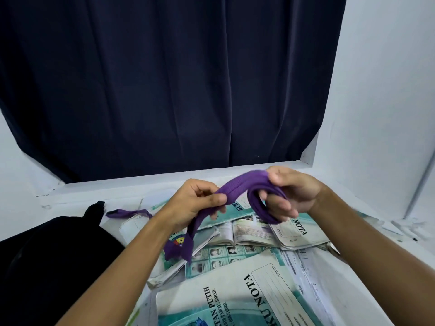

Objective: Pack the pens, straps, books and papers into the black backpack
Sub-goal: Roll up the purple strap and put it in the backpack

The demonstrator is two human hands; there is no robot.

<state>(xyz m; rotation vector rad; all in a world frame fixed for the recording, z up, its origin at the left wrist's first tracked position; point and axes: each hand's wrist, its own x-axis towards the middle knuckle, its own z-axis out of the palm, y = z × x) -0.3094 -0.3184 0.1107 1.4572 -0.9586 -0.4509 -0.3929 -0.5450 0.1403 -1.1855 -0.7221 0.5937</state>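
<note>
Both hands hold a purple strap [237, 188] in the air above the table. My left hand [195, 203] pinches it near its middle, and its loose end hangs down to about [179, 248]. My right hand [289, 194] has the strap wound around its fingers in a loop. A second purple strap [128, 213] lies flat on the table behind the black backpack [54, 260], which fills the lower left. Teal and white note books [237, 300] and an open book [249, 230] lie spread under my hands.
Loose papers [313, 274] lie at the right of the books on the white table [367, 290]. A dark blue curtain [164, 85] hangs behind the table's back ledge. White walls close in the left and right sides.
</note>
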